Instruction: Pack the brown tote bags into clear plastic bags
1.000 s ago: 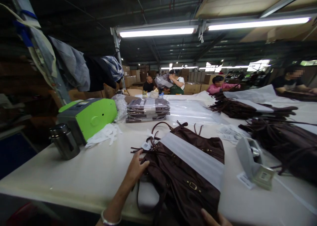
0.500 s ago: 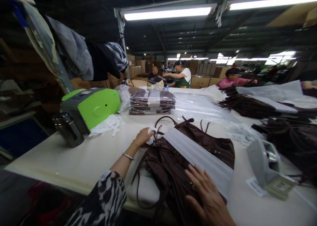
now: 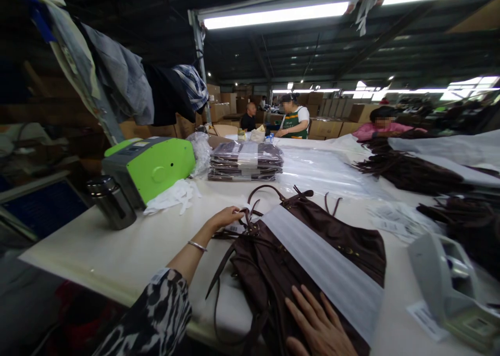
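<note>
A dark brown handbag (image 3: 269, 272) lies flat before me, its thin straps loose toward the left. Across it runs a band of white foam sheet (image 3: 324, 267). My left hand (image 3: 225, 218) is closed in a pinch at the base of the bag's handle (image 3: 265, 187). White material shows just past its fingertips, and a tag with a barcode (image 3: 235, 228) hangs below them. Exactly what the fingers grip is hidden. With fingers spread, my right hand (image 3: 318, 319) rests flat on the near part of the bag, beside the foam band, holding nothing.
Behind the bag lie wrapped brown bags (image 3: 246, 161) and clear plastic sleeves (image 3: 320, 168). On the left stand a green-and-grey machine (image 3: 160, 168) and a flask (image 3: 111, 202). To the right are a tape dispenser (image 3: 449, 288), loose labels (image 3: 398, 218) and more brown bags (image 3: 414, 166). Co-workers sit beyond.
My left hand has shifted slightly at the handle, and the barcode tag now shows under it. My right hand has slid a little toward me on the bag. The view has turned slightly left.
</note>
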